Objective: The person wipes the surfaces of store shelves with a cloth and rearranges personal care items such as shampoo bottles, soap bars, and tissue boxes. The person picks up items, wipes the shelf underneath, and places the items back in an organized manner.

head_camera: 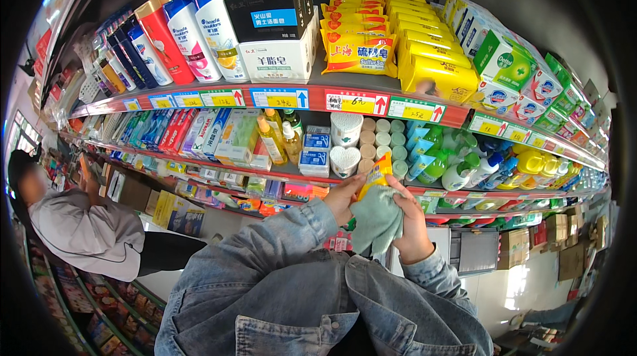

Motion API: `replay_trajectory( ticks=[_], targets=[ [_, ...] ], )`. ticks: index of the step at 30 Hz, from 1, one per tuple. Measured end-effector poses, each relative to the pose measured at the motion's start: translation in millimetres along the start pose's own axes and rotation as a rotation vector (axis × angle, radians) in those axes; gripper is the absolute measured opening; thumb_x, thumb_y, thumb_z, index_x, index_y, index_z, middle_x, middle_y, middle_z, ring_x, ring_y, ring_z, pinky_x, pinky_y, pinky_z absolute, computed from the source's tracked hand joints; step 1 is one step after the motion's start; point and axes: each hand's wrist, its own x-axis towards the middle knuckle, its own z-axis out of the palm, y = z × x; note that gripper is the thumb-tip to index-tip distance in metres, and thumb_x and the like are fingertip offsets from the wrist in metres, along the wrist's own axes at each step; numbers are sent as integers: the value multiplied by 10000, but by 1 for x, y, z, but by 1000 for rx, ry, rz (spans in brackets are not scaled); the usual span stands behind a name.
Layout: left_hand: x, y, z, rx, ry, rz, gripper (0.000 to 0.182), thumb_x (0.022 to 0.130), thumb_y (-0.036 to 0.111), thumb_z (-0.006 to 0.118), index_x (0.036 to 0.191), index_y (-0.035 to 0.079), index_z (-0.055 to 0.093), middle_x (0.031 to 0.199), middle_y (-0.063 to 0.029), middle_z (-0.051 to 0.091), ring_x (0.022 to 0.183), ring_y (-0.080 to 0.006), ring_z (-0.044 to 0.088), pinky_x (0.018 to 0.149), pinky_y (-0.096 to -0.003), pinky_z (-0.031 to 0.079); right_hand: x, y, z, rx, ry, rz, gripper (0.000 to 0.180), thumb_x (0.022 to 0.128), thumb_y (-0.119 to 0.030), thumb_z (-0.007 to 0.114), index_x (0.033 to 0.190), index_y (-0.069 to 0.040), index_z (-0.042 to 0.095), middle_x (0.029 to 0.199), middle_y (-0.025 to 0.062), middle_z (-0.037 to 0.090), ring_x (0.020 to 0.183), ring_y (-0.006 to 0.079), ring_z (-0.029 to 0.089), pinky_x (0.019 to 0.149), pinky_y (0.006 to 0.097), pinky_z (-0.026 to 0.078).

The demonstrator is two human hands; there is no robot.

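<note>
In front of my chest I hold a yellow-and-orange soap packet (375, 175) between both hands. My left hand (342, 200) grips its left side. A grey-green cloth (376, 219) is in my right hand (414, 224), pressed against the packet and covering its lower part. The cloth's lower end hangs loose below my fingers. Beyond my hands, on the upper shelf, stand rows of yellow sulfur soap packets (359, 52) and plain yellow soap packets (438, 75). Heart-shaped white containers (344, 161) sit just behind my hands on the shelf below.
Shampoo bottles (219, 32) and stacked soap boxes (278, 60) line the upper shelf, whose edge (318, 97) carries price tags. Green pump bottles (433, 164) stand at right below. A person (84, 231) is at the left. Cardboard boxes (515, 246) sit on the floor at right.
</note>
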Motion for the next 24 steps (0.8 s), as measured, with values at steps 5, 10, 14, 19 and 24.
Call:
replay_trajectory(
  ticks=[5,10,14,19,24],
  targets=[
    [-56,35,20,67,-108,112,406,990,119,640,1370,32,527,1281,-120,628,1142,-218,645,956,-355,559,-26,-11,6,15,-96,-53,444,994,-40,456,1431,24,499,1313,203,618,1140,286,654,1002,394,528],
    [-122,102,64,1137,-148,561,437,894,103,750,1290,15,588,1219,-136,652,1085,-256,660,920,-349,540,-43,-14,11,-107,-217,-137,435,986,-45,494,1411,43,506,1348,214,601,1149,297,653,1002,391,528],
    [-159,147,114,1604,25,1076,432,829,83,774,1228,23,619,1147,-150,653,1005,-309,666,838,-364,540,-47,-20,34,-242,-296,-342,426,972,-37,498,1394,23,520,1399,203,573,1181,291,636,1023,406,512],
    [-155,188,164,1789,362,1705,352,837,52,722,1175,39,626,1079,-158,633,906,-344,652,770,-404,540,-49,-16,15,-182,-277,-312,432,952,-20,497,1383,-7,521,1376,157,580,1219,279,609,1027,408,501],
    [-122,212,181,1951,423,1542,332,885,39,697,1204,23,604,1173,-171,627,1047,-359,646,891,-396,531,-57,-10,8,-166,-237,-319,424,938,-6,495,1360,-13,528,1301,118,594,1181,253,614,1004,388,512]
  ],
)
